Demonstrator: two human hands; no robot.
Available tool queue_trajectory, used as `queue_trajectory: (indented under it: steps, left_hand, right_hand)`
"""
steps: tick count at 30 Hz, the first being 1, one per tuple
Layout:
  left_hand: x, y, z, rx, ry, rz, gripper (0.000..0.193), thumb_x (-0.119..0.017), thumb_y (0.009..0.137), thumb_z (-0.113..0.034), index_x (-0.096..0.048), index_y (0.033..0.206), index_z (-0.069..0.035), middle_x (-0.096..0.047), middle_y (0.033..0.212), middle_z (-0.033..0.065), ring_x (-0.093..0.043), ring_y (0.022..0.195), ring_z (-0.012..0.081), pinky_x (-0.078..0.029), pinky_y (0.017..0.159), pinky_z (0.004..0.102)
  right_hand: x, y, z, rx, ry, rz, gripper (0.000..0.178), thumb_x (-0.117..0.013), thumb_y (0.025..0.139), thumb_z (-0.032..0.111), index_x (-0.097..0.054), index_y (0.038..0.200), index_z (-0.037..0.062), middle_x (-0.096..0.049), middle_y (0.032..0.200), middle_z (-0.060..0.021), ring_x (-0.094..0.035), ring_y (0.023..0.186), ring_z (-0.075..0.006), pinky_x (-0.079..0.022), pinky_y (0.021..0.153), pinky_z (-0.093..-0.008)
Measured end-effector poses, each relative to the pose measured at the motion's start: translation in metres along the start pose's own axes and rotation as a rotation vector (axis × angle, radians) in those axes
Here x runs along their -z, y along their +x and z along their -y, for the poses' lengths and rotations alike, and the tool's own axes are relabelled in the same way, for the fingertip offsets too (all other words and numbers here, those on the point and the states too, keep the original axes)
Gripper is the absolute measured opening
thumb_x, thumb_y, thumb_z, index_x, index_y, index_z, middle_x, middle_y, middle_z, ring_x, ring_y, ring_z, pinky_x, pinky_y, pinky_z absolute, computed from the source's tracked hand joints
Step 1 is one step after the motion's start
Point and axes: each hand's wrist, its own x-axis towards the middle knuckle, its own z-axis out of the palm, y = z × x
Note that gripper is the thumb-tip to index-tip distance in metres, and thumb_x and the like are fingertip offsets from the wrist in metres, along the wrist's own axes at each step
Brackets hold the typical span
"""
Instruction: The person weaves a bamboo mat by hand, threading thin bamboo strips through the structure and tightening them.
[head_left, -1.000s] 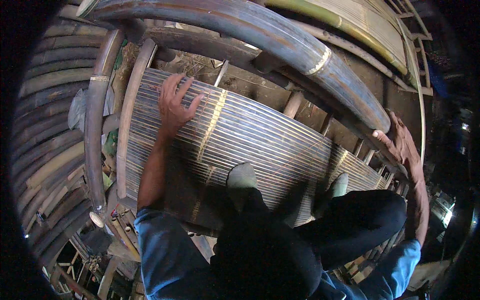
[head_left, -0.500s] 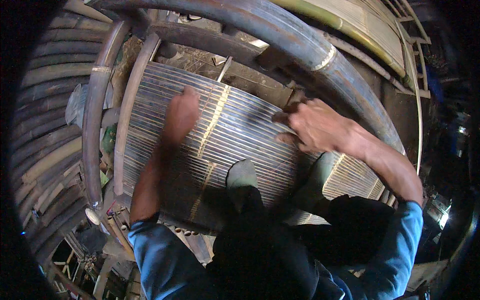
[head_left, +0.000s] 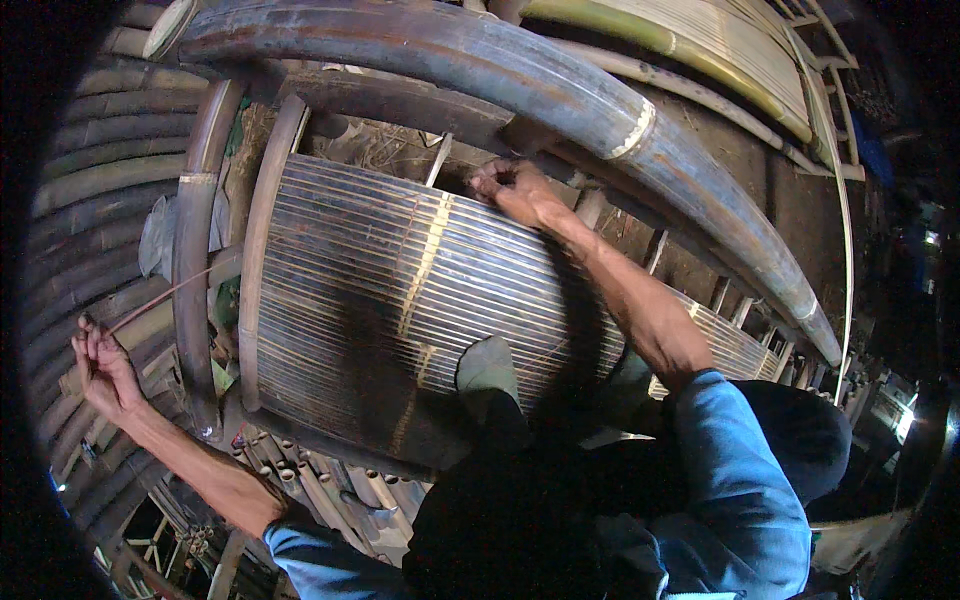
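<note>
A panel of thin bamboo slats lies in front of me, tied across by a pale binding strip. My left hand is stretched far out to the left, its fingers pinched on the end of a thin bamboo strip that runs up toward the panel's left edge. My right hand reaches across to the panel's far edge, fingers closed there on something small that I cannot make out. My knees and dark trousers cover the panel's near edge.
A thick dark bamboo pole arches across beyond the panel. Curved bamboo poles frame the left side, and stacked bamboo lies further left. Cut bamboo pieces lie below the panel. More slatted panels lie at the upper right.
My left hand has left the top of the panel and swung far out to the lower left, pulling a thin strip. My right hand has moved left to the panel's far edge.
</note>
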Motion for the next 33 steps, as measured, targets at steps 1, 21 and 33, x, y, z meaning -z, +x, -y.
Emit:
queue_trajectory:
  steps: [1,21,33]
  left_hand:
    - [-0.004,0.008,0.011,0.086,0.038,0.165,0.023,-0.057,0.101,-0.006,-0.056,0.119,0.009,-0.062,0.111,0.0165,-0.046,0.080,0.0169,-0.045,0.078,0.0280]
    - [-0.138,-0.073,0.422,-0.125,1.638,0.987,0.019,-0.070,0.082,-0.026,-0.074,0.093,-0.010,-0.072,0.096,0.0185,-0.068,0.093,0.0414,-0.054,0.083,0.0506]
    - [-0.155,-0.084,0.307,0.487,1.330,0.786,0.035,-0.066,0.083,-0.019,-0.070,0.110,0.003,-0.074,0.094,0.0192,-0.072,0.074,0.0262,-0.057,0.076,0.0376]
  right_hand:
    - [-0.008,0.007,-0.001,-0.003,0.123,-0.038,0.026,-0.064,0.096,0.025,-0.071,0.104,0.0005,-0.073,0.091,-0.0090,-0.066,0.084,-0.0158,-0.051,0.080,-0.0338]
    - [-0.056,0.051,-0.020,0.001,-0.131,-0.278,0.024,-0.059,0.088,0.017,-0.074,0.101,0.0027,-0.074,0.096,-0.0147,-0.067,0.091,-0.0231,-0.049,0.088,-0.0374]
    - [-0.038,-0.021,0.017,0.249,0.319,-0.138,0.028,-0.058,0.099,0.028,-0.069,0.098,0.0019,-0.057,0.071,-0.0037,-0.050,0.068,-0.0122,-0.045,0.067,-0.0316]
